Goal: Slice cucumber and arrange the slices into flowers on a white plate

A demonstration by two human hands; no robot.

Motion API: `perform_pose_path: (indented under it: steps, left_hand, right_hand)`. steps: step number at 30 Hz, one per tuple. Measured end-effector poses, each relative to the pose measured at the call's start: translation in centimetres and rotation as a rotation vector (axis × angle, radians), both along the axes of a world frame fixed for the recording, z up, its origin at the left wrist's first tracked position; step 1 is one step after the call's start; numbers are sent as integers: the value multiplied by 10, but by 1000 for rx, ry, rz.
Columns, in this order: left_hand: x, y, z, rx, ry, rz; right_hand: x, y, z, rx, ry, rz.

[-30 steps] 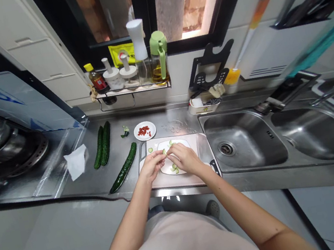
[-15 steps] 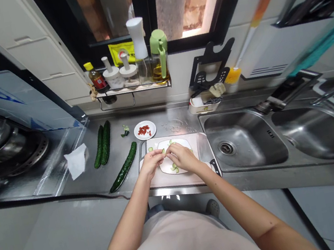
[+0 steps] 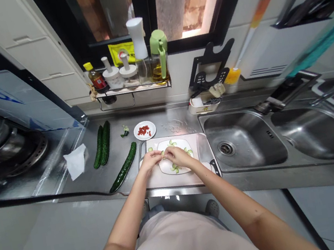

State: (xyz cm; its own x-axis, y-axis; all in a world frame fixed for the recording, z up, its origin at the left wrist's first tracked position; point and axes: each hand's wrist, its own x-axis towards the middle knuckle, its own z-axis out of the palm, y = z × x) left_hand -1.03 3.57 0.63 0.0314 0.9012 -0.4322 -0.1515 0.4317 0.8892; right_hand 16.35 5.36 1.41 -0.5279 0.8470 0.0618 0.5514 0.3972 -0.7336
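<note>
My left hand is closed at the fingertips on a small pale green cucumber piece, over the left side of a white plate. Beside it my right hand has its fingers pinched together at the same spot; what they grip is too small to make out. Thin cucumber slices lie in small groups near the plate's lower, upper and right edges. The plate rests on a pinkish cutting board. A single slice sits on the board's upper left part.
Whole cucumbers lie on the steel counter to the left, near a white tissue. A small plate holds red pieces. A knife lies at the board's right edge, beside the sink.
My right hand has shifted slightly left, closer to my left hand, uncovering slices on the plate's right side. My left hand has moved a little left.
</note>
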Motion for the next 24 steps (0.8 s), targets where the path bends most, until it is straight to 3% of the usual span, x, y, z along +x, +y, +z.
perform_pose_path:
  steps: [7, 16, 20, 24]
  left_hand:
    - [-3, 8, -18, -31, 69, -14]
    - [-1, 26, -41, -22, 213, -17]
    - [-2, 35, -47, -16, 414, -79]
    - [0, 39, -44, 27, 742, -192]
  right_hand:
    - [-9, 7, -23, -24, -101, -14]
    - [-12, 15, -34, -74, -185, -27]
    - [-13, 20, -36, -112, -208, -34]
    - [-13, 23, -37, -128, -268, -28]
